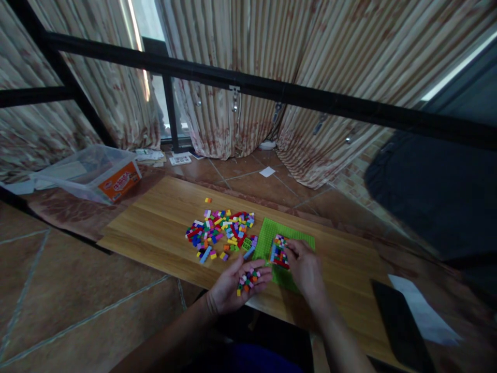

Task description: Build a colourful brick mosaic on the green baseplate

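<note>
At the right hand's [305, 264] fingertips, a patch [280, 254] of bricks covers part of the green plate [267, 230]; much remains bare. Fingers pinch; cannot tell whether on a brick. Left hand [228, 289] lies open, bearing loose bricks [247, 280]; unplaced pile [212, 228] beyond.

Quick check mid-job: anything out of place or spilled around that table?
Nothing looks damaged. Two minor oddities: an orange-and-yellow bit lies alone on the table, beyond the far edge of the brick pile, and a white sheet lies on the floor near the curtain, as if dropped.
</note>
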A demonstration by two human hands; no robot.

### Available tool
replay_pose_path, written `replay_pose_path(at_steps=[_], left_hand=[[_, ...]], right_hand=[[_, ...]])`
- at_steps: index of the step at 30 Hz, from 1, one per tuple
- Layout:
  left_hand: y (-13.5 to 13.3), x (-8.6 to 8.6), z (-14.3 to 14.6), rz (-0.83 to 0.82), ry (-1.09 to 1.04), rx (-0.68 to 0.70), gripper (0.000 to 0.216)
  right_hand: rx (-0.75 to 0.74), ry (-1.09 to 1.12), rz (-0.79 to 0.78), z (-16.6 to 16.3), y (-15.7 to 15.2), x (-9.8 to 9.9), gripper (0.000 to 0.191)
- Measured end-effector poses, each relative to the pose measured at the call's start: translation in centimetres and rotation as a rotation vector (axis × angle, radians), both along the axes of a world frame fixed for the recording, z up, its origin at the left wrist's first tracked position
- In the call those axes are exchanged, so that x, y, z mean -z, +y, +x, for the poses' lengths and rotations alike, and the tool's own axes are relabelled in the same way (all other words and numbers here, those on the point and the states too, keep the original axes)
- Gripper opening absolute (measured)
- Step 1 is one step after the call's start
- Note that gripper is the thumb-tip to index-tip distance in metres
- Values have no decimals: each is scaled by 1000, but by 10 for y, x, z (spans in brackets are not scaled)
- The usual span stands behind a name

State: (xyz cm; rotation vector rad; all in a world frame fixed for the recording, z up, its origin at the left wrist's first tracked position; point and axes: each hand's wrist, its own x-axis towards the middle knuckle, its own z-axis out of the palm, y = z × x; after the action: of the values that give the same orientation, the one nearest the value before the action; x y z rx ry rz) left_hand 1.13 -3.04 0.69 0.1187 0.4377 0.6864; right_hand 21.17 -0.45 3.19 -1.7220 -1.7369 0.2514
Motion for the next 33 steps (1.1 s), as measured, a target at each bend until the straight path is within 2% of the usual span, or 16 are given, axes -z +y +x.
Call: replay_pose_path(at_steps=[4, 10, 16, 28, 33], left_hand=[[-1, 1, 1, -10, 27, -7, 52], [-2, 4, 1, 21, 14, 14, 49], [-3, 3, 1, 16, 26, 15, 46], [-4, 3, 0, 42, 33, 15, 45], [-3, 6, 1, 59, 13, 23, 46]], right_hand=[[-34, -204, -44, 1, 14, 1, 29], [-35, -327, -51, 0, 22, 6, 35], [-69, -262, -32, -3, 26, 8, 35], [-3, -20, -61, 5, 17, 7, 33], [113, -129, -3, 7, 17, 4, 33]])
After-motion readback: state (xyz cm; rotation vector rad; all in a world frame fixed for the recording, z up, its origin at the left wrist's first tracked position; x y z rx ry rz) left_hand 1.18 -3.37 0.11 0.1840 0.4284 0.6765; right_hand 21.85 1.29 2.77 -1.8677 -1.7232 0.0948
